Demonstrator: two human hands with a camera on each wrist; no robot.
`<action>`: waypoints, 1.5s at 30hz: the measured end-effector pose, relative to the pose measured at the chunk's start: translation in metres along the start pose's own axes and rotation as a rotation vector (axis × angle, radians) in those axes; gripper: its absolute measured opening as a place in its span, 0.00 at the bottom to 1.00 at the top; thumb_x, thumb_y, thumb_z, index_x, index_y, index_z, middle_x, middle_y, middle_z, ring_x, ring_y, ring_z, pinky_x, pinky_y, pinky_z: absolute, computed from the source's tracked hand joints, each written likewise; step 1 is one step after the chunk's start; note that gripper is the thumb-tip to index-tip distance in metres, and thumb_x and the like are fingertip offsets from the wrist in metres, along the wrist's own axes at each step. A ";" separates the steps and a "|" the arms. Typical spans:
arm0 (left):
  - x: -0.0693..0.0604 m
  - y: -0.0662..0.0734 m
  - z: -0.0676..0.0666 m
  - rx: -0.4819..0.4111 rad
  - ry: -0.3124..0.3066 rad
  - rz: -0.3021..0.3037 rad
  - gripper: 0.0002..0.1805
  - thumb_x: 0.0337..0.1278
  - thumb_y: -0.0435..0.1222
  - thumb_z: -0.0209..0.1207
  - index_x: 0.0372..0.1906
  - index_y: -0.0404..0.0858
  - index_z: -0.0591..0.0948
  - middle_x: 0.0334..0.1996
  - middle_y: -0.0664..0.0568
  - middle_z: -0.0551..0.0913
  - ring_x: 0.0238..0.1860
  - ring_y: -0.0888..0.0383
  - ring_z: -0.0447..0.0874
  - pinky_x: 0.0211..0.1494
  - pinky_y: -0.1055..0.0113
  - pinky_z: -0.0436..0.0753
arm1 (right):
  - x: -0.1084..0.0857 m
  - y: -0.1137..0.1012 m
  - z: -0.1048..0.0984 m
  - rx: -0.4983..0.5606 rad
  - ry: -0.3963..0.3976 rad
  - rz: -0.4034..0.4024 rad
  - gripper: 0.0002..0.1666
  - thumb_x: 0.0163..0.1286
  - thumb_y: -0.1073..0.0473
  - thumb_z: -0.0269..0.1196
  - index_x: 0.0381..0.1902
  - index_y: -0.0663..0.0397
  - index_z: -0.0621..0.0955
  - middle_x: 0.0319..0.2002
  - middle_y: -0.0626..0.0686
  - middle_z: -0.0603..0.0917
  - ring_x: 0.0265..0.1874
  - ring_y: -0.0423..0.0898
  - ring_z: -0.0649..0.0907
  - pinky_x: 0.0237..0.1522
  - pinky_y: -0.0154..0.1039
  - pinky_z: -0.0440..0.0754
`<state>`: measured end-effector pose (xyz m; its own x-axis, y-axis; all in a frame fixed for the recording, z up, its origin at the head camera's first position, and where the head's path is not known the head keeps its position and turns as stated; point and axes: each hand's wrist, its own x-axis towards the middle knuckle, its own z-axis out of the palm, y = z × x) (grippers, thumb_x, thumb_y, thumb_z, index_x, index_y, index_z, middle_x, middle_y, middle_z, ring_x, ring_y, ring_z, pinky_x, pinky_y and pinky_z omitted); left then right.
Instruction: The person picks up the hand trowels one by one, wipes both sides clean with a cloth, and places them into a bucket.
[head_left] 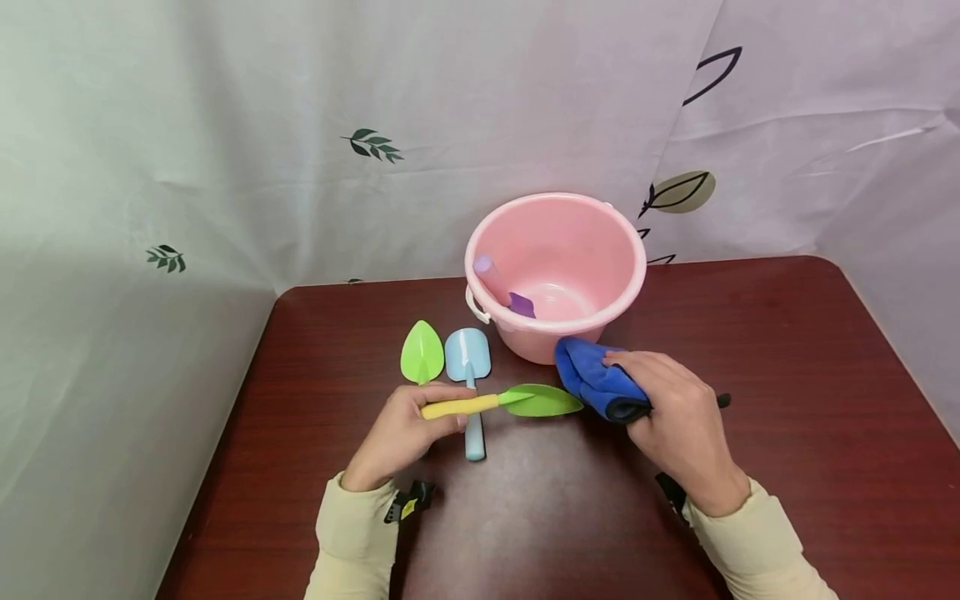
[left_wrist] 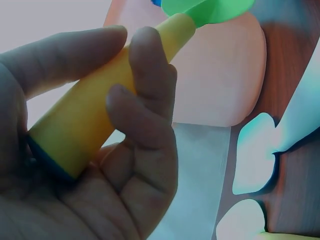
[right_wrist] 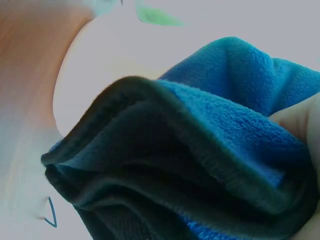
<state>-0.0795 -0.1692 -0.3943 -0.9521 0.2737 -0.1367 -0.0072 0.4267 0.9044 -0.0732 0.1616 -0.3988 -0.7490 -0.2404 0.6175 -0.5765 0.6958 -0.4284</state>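
My left hand (head_left: 405, 429) grips the yellow handle of a toy shovel (head_left: 542, 401) whose green, leaf-shaped blade points right. In the left wrist view, fingers and thumb wrap the yellow handle (left_wrist: 82, 117). My right hand (head_left: 678, 417) holds a bunched blue cloth (head_left: 596, 375) with black edging, close to the shovel's tip and in front of the pink bucket (head_left: 558, 333). The right wrist view shows the folds of the cloth (right_wrist: 225, 115). Beneath the held shovel lies a light blue toy shovel (head_left: 468, 354). Beside it is another green shovel (head_left: 422, 350), its handle hidden by my left hand.
The pink bucket stands at the back of the dark red table (head_left: 810, 400), its white handle (head_left: 477, 307) hanging at the left. Inside leans a purple toy shovel (head_left: 522, 305). A pale curtain (head_left: 450, 108) with leaf prints hangs behind the table and along its sides.
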 end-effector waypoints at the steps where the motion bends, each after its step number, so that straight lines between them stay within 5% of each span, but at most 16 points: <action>1: 0.000 -0.001 0.000 0.007 0.001 0.017 0.17 0.53 0.27 0.68 0.50 0.40 0.89 0.43 0.51 0.88 0.37 0.55 0.80 0.36 0.71 0.77 | 0.000 0.000 0.000 0.007 -0.003 0.003 0.25 0.55 0.72 0.65 0.53 0.58 0.85 0.50 0.55 0.87 0.52 0.53 0.84 0.67 0.29 0.66; 8: 0.002 -0.004 0.003 0.005 -0.001 0.116 0.18 0.52 0.27 0.70 0.49 0.42 0.89 0.47 0.53 0.87 0.50 0.56 0.82 0.48 0.69 0.80 | 0.001 -0.002 0.000 0.033 -0.001 0.012 0.26 0.55 0.73 0.66 0.54 0.58 0.85 0.51 0.55 0.87 0.53 0.53 0.83 0.67 0.32 0.67; 14: 0.004 -0.004 0.008 -0.003 0.021 0.133 0.14 0.56 0.34 0.72 0.48 0.42 0.90 0.46 0.53 0.86 0.51 0.56 0.81 0.49 0.66 0.82 | 0.001 -0.002 0.001 0.033 -0.009 0.006 0.24 0.58 0.71 0.65 0.54 0.58 0.85 0.51 0.55 0.87 0.53 0.54 0.84 0.67 0.32 0.67; 23: 0.005 -0.005 0.014 -0.040 0.019 0.154 0.12 0.57 0.30 0.70 0.46 0.41 0.90 0.46 0.53 0.87 0.54 0.55 0.81 0.51 0.68 0.81 | 0.000 -0.005 0.003 0.056 -0.002 -0.020 0.22 0.57 0.71 0.66 0.52 0.59 0.86 0.50 0.54 0.87 0.52 0.54 0.84 0.67 0.31 0.67; 28: 0.006 -0.005 0.017 -0.021 0.022 0.117 0.15 0.55 0.30 0.71 0.49 0.41 0.89 0.47 0.53 0.87 0.49 0.55 0.82 0.48 0.69 0.80 | 0.001 -0.006 0.006 0.094 0.029 -0.070 0.16 0.71 0.58 0.61 0.51 0.58 0.86 0.50 0.54 0.87 0.50 0.56 0.85 0.67 0.34 0.69; 32: 0.006 -0.003 0.019 0.011 0.021 0.095 0.20 0.54 0.30 0.71 0.55 0.40 0.87 0.50 0.52 0.86 0.46 0.54 0.83 0.46 0.70 0.80 | 0.001 -0.007 0.008 0.107 0.028 -0.101 0.24 0.77 0.46 0.52 0.51 0.57 0.86 0.50 0.54 0.87 0.50 0.56 0.85 0.65 0.38 0.72; 45: 0.008 -0.002 0.027 0.056 0.028 0.111 0.19 0.51 0.29 0.73 0.51 0.39 0.88 0.44 0.53 0.89 0.41 0.60 0.84 0.42 0.70 0.81 | -0.002 -0.009 0.013 0.127 0.004 -0.173 0.19 0.65 0.62 0.58 0.52 0.56 0.86 0.51 0.54 0.87 0.51 0.56 0.85 0.64 0.39 0.73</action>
<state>-0.0791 -0.1449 -0.4085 -0.9543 0.2979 -0.0245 0.1154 0.4429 0.8891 -0.0709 0.1472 -0.4043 -0.6343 -0.3461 0.6913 -0.7330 0.5535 -0.3954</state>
